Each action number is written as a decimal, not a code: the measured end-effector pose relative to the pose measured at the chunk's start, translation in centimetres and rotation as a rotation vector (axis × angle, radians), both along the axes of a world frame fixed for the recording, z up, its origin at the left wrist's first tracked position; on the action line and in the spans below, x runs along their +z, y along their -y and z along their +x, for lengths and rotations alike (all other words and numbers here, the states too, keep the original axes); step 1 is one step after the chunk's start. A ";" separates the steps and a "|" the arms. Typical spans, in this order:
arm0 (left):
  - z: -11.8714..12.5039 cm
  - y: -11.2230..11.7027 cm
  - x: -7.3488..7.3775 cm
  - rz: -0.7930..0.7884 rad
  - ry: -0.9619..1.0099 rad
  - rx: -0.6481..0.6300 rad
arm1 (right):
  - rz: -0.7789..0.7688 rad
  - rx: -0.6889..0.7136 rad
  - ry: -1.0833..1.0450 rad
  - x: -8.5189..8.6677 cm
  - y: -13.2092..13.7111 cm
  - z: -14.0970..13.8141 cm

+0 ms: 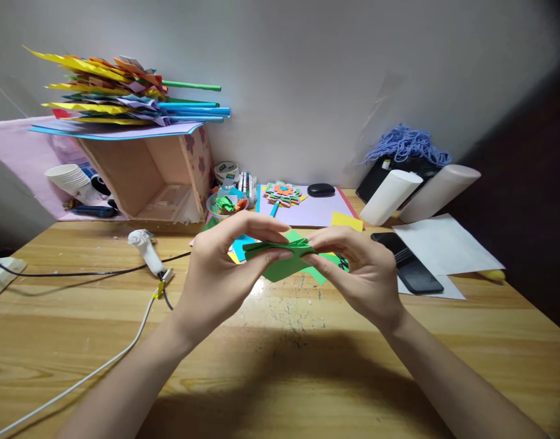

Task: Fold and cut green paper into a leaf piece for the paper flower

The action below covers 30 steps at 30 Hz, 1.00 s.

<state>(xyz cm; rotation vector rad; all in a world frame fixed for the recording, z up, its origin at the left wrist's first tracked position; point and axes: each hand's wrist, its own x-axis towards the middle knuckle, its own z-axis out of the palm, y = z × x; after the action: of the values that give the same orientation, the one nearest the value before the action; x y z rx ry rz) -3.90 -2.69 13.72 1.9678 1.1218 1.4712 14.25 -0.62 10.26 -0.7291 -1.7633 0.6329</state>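
Two-handed, held the folded green paper (280,251) above the bench (280,372). Pinched its left end in the left hand (220,274) fingers (262,227), its right end in the right hand (365,274) fingers (329,236).

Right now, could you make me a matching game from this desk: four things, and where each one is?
1 folded green paper
2 black phone
3 paper cups
4 blue yarn

a at the back wall, far right
b pinched between left hand and right hand
c left of the open box
d lying flat, just beyond the right hand

Pairs: 1-b, 2-d, 3-c, 4-a
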 end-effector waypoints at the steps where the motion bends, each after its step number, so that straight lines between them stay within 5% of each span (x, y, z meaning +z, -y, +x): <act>1: 0.0 0.0 0.0 -0.015 -0.002 -0.007 | -0.012 0.005 -0.004 0.1 0.0 0.0; 7: -0.2 -0.5 0.2 -0.155 -0.167 -0.094 | -0.049 -0.017 -0.095 0.4 0.0 0.3; 15: -0.4 -0.2 -0.4 -0.031 -0.266 -0.043 | -0.190 -0.031 -0.112 0.7 0.0 0.1; 25: 0.2 0.5 -0.2 0.041 -0.284 -0.062 | -0.169 0.026 -0.003 0.9 0.3 0.3; 30: 0.5 0.2 -0.6 -0.045 -0.259 -0.043 | -0.212 0.032 0.000 1.0 0.4 0.0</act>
<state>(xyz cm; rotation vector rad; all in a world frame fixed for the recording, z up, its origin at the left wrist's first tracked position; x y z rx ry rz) -3.39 -2.91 13.08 2.1820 1.1974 1.1826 14.30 -1.07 11.25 -0.8465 -1.7269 0.8507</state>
